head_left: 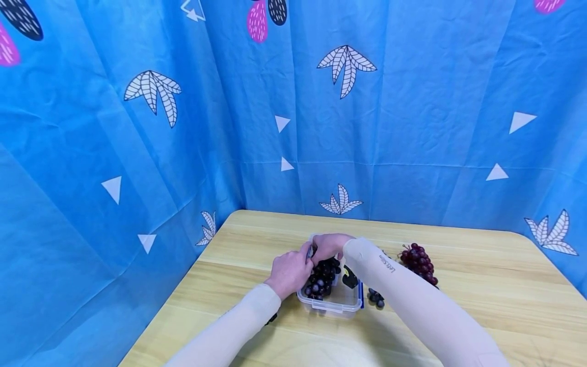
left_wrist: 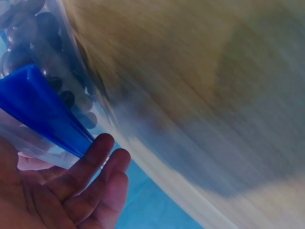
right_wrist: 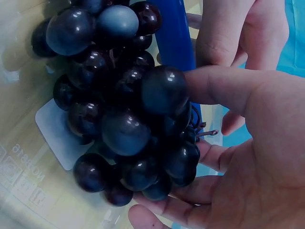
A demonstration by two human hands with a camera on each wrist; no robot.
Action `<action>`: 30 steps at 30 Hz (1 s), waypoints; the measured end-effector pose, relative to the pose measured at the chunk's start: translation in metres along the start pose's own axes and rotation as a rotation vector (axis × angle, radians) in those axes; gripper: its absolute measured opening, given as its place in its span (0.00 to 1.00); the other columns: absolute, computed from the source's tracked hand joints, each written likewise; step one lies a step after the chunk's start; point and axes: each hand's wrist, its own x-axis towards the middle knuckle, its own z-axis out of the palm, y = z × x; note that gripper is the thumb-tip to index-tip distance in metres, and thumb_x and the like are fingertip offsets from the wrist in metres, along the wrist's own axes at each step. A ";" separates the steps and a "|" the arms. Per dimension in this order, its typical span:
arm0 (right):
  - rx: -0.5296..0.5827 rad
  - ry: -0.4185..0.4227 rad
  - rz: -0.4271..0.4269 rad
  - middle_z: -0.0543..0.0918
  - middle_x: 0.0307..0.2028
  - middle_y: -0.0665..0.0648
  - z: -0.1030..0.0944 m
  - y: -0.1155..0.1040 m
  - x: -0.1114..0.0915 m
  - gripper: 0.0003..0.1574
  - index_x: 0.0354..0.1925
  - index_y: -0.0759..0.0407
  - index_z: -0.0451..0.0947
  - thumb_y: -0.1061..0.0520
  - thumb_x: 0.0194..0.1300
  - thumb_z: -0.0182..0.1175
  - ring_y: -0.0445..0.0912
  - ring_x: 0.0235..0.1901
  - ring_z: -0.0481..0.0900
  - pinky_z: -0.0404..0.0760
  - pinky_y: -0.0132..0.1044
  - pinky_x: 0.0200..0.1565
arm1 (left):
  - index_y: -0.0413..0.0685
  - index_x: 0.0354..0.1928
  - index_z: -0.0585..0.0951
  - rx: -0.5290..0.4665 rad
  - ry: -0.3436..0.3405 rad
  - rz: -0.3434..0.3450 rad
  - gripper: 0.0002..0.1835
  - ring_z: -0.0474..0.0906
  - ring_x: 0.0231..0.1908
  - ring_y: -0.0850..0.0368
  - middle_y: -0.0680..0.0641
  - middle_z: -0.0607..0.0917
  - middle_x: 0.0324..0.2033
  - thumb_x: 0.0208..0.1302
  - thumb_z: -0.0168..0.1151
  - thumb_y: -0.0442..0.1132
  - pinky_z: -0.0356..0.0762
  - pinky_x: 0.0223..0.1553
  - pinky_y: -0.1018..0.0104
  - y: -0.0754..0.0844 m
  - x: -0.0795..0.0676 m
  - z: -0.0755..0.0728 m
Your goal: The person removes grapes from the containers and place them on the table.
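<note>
A clear plastic container [head_left: 337, 307] with blue side latches stands on the table, with a bunch of black grapes [head_left: 321, 280] along its left side. My right hand [head_left: 331, 246] reaches in from the far side. Its thumb and fingers curl round the grape bunch [right_wrist: 126, 131], and a short stem pokes out beside the palm. At the container's left wall is my left hand [head_left: 289, 272]. It holds the blue latch [left_wrist: 40, 105] there, fingers [left_wrist: 95, 164] lying along the flap's end. Seen from the right wrist, both hands nearly meet at this latch.
Right of the container lies a bunch of red grapes [head_left: 418, 262], with more dark grapes [head_left: 376, 297] nearer, partly behind my right sleeve. A second blue latch [head_left: 361, 294] hangs on the container's right side. Blue curtains [head_left: 412, 127] stand behind and left of the wooden table [head_left: 504, 295].
</note>
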 end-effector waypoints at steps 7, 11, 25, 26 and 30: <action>0.006 0.009 0.017 0.75 0.45 0.50 0.003 0.001 0.002 0.27 0.45 0.49 0.72 0.46 0.46 0.67 0.48 0.43 0.73 0.79 0.51 0.32 | 0.55 0.66 0.64 0.002 0.011 0.007 0.26 0.82 0.31 0.53 0.49 0.85 0.33 0.66 0.44 0.52 0.75 0.21 0.58 0.001 -0.001 0.000; -0.017 0.007 0.036 0.76 0.42 0.48 0.003 0.002 0.001 0.20 0.38 0.48 0.75 0.47 0.46 0.67 0.47 0.41 0.74 0.79 0.51 0.33 | 0.54 0.66 0.64 0.003 0.012 0.008 0.27 0.81 0.29 0.53 0.48 0.85 0.32 0.67 0.45 0.52 0.74 0.19 0.59 0.002 0.000 0.001; -0.043 0.018 -0.027 0.75 0.44 0.51 0.002 0.006 -0.005 0.22 0.44 0.49 0.76 0.49 0.49 0.66 0.47 0.40 0.75 0.82 0.45 0.28 | 0.55 0.66 0.65 0.022 0.018 0.017 0.26 0.78 0.24 0.54 0.48 0.82 0.26 0.66 0.46 0.51 0.71 0.17 0.60 0.001 0.000 0.003; -0.055 0.023 -0.037 0.75 0.43 0.51 0.001 0.006 -0.006 0.20 0.42 0.48 0.76 0.49 0.49 0.65 0.46 0.39 0.75 0.82 0.44 0.27 | 0.54 0.65 0.65 0.021 0.020 0.017 0.26 0.77 0.23 0.55 0.49 0.82 0.25 0.66 0.46 0.50 0.71 0.17 0.61 0.001 0.000 0.003; -0.093 0.033 -0.077 0.75 0.41 0.50 0.000 0.007 -0.007 0.14 0.39 0.47 0.76 0.50 0.51 0.64 0.44 0.32 0.75 0.81 0.43 0.25 | 0.54 0.65 0.65 0.013 0.025 0.014 0.26 0.74 0.19 0.57 0.51 0.79 0.20 0.65 0.46 0.49 0.68 0.15 0.62 -0.001 0.001 0.003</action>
